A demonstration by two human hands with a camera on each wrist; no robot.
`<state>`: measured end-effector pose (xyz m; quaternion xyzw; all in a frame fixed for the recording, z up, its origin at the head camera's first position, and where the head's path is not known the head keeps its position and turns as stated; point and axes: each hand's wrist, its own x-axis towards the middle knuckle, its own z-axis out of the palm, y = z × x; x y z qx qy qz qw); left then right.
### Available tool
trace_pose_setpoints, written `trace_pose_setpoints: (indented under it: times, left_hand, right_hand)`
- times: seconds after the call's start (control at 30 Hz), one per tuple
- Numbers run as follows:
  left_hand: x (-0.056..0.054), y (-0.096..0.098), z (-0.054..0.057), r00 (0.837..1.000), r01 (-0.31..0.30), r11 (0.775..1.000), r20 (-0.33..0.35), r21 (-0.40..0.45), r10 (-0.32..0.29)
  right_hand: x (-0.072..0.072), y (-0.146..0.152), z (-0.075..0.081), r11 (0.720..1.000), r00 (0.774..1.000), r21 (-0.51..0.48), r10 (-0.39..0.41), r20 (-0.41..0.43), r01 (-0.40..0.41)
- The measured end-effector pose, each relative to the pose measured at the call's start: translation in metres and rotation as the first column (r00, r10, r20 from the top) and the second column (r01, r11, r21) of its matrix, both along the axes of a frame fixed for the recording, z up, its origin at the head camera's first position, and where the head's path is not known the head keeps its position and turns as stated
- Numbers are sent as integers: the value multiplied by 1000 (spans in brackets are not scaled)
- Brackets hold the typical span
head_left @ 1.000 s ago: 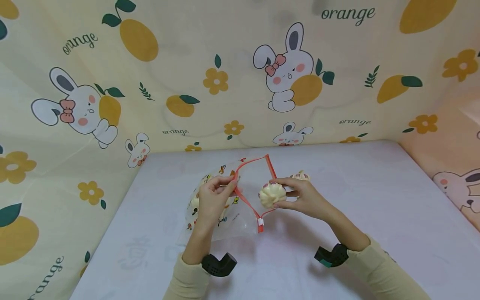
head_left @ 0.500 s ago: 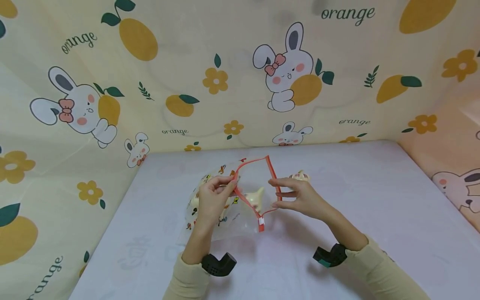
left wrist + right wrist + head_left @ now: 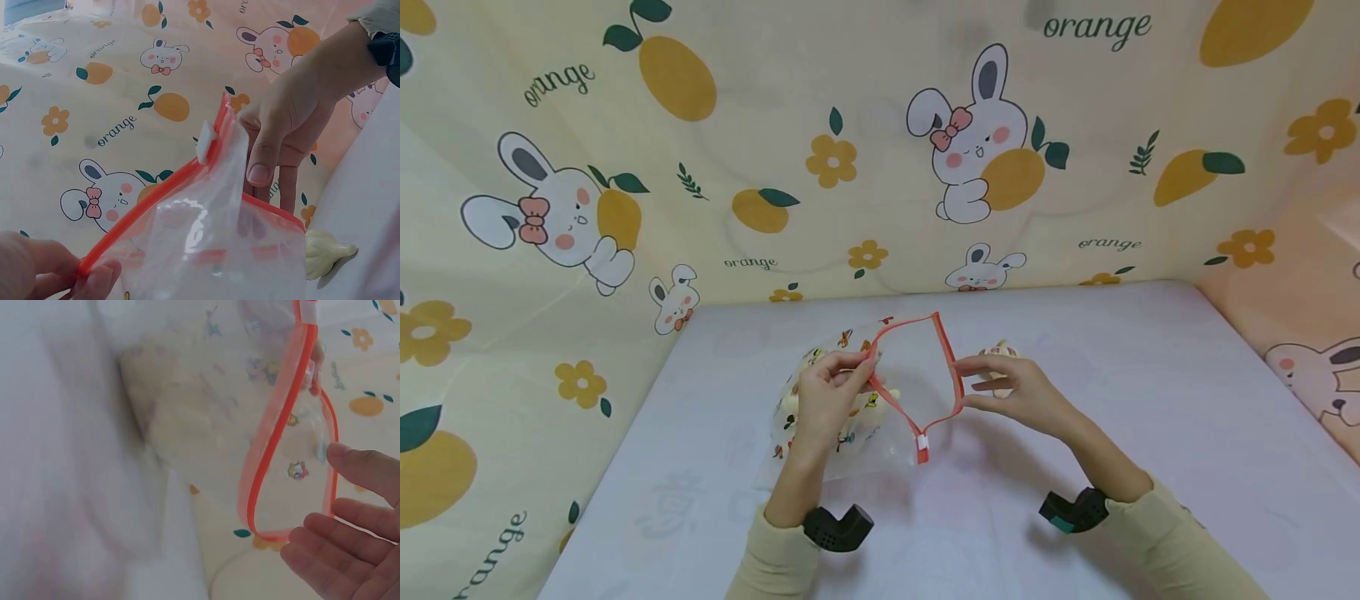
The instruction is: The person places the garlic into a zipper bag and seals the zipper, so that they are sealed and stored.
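My left hand (image 3: 831, 396) pinches the red zip rim of a clear zip bag (image 3: 876, 450) with small printed figures. The bag's mouth gapes toward the right, and its white slider (image 3: 922, 442) is at the near corner. Cream-coloured contents (image 3: 150, 387) show dimly through the plastic; the left hand partly hides them in the head view. My right hand (image 3: 1018, 392) holds nothing, its fingers extended at the right side of the rim. Just behind it, a garlic bulb (image 3: 1000, 350) lies on the table, also a garlic bulb (image 3: 328, 251) in the left wrist view.
The white-covered table (image 3: 700, 533) meets a patterned cloth backdrop (image 3: 880, 167) at the rear. More of the patterned cloth (image 3: 1300, 333) rises along the right side. Each wrist wears a dark camera mount, such as the left one (image 3: 838, 529).
The right hand has let go of a garlic bulb at the bag's mouth; the bulb dropped inside. That hand has then drawn back slightly right. The left hand has kept its hold on the rim.
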<state>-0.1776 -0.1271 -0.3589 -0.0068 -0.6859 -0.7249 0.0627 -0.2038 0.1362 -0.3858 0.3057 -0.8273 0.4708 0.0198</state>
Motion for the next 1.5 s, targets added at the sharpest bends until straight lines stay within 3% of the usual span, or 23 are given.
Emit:
trace_pose_setpoints:
  times: [0.4,0.83,1.5]
  left_hand:
    - [-1,-1,-2,1000,-11,999,0,-42,11]
    - [0,-1,0,1000,-23,996,5,-81,23]
    - [-1,-1,-2,1000,-10,998,0,-69,10]
  right_hand:
    - [-6,13,2,994,995,28,-102,2,102]
    - [-15,18,-4,989,989,42,-146,33,144]
    - [-33,25,-12,974,967,14,-228,115,228]
